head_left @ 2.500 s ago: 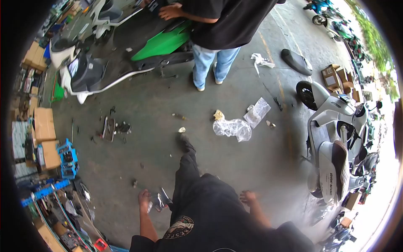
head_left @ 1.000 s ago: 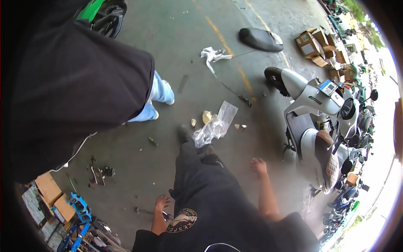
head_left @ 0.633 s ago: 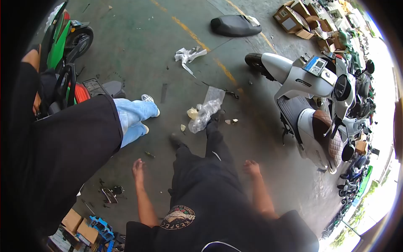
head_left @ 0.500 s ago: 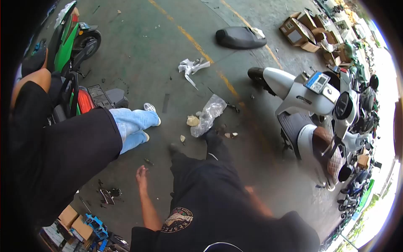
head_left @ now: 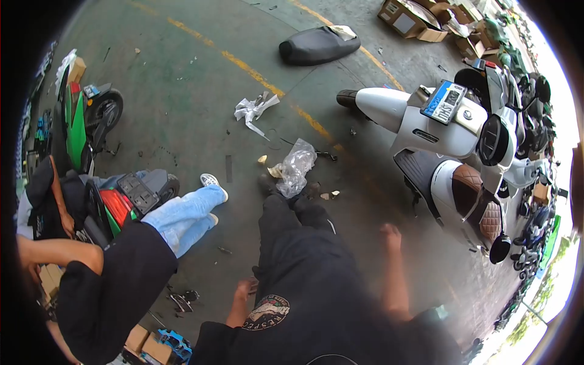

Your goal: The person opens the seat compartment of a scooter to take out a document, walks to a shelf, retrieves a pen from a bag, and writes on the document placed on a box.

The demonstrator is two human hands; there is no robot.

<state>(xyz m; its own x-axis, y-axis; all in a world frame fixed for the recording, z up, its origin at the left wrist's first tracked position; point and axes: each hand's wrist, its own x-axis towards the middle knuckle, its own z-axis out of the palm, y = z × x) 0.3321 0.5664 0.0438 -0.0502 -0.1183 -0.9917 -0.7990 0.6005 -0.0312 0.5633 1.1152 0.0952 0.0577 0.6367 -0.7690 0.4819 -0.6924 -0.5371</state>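
My left hand (head_left: 246, 286) hangs beside the hem of my black shirt (head_left: 298, 286), its fingers loosely apart and holding nothing I can see. My right hand (head_left: 391, 232) is lifted out to the right over the floor, smeared by motion, so its fingers cannot be made out. It touches nothing visible. At my feet lies a crumpled clear plastic bag (head_left: 298, 167), partly against my shoes. Small pale scraps (head_left: 330, 195) lie beside my right shoe. The silver-white scooter (head_left: 438, 131) stands to the right, apart from my right hand.
A person in a black shirt (head_left: 125, 283) and jeans stands close on the left, by a green scooter (head_left: 76, 131); another person's arm shows behind. Ahead lie white wrapping (head_left: 252, 112) and a black scooter seat (head_left: 319, 45). Cardboard boxes (head_left: 407, 21) stand at far right.
My view has shifted and I have stepped forward to the plastic bag. My left hand has drawn back toward my body, while my right hand has swung forward. The person on the left appears lower in view.
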